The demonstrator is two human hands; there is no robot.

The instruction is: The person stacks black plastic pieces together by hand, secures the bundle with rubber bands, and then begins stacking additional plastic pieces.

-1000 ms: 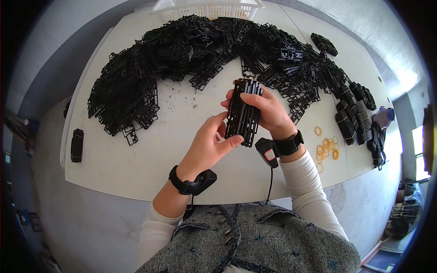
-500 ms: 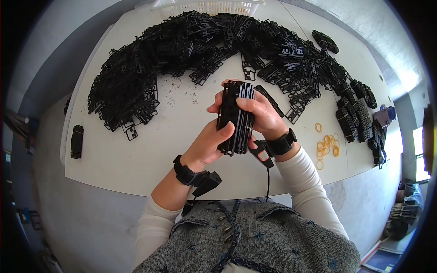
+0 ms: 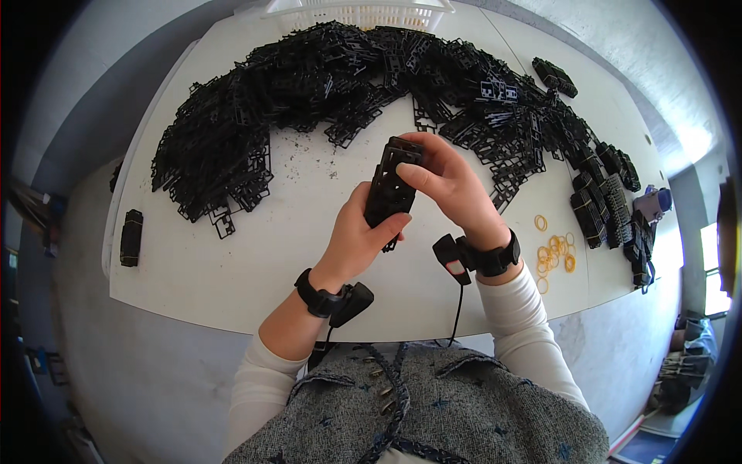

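A stack of black plastic frames [image 3: 393,189] is held between both hands above the middle of the white table [image 3: 309,263]. My left hand [image 3: 355,240] is closed round its lower left side, thumb across the near end. My right hand [image 3: 447,182] grips the upper right part, with the thumb pressed on the top face and the fingers behind, mostly hidden. One piece sticks out slightly at the stack's near end. Beyond the hands, a big heap of loose black plastic frames [image 3: 301,85] curves across the table.
Yellow rubber bands [image 3: 553,251] lie right of my right wrist. Banded black bundles [image 3: 591,209] are piled at the right edge, near a purple-grey container [image 3: 653,203]. Another bundle [image 3: 131,238] lies at the left edge. A white basket [image 3: 359,14] stands at the back.
The stack has turned, showing its flat face rather than its striped edge, and tilts to the upper right. My right wrist has moved right, and my left hand has shifted along the stack.
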